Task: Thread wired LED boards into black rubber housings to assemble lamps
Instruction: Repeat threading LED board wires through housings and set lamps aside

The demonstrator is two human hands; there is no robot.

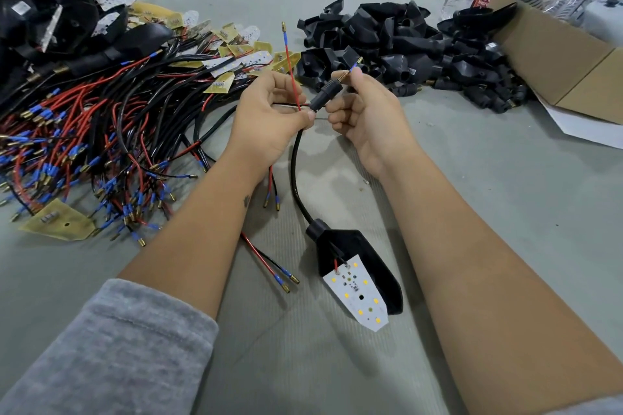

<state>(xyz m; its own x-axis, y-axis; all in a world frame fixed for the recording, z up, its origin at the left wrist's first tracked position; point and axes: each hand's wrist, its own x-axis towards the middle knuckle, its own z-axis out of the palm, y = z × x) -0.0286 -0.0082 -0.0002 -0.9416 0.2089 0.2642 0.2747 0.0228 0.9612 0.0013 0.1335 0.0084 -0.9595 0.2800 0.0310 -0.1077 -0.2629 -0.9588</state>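
- The grey table (472, 162) carries the stock. A big tangle of wired LED boards (101, 131) with red and black leads fills the left and upper left of the frame, so a great many boards look to be still waiting.
- A heap of empty black rubber housings (404, 54) lies at upper centre and right, beside an open cardboard box (556, 67). That is plenty of housings not yet filled.
- At the far upper left sits a dark pile of what seem to be finished lamps (50, 10), though I cannot tell how many.
- Low in the centre lies the lamp in hand: a shield-shaped housing (371, 263) with its white LED board (357, 293) resting in the mouth, not yet pressed home as far as I can judge.
- Its black sleeved cable (296, 172) curves up from that housing to the hands.
- The left hand (266, 118) pinches the cable where a red wire (291, 71) stands upward.
- The right hand (364, 111) grips a small black threaded stem (325, 93), its fingers curled around it, with a blue-tipped lead poking out of the top. This threading step seems partly done.
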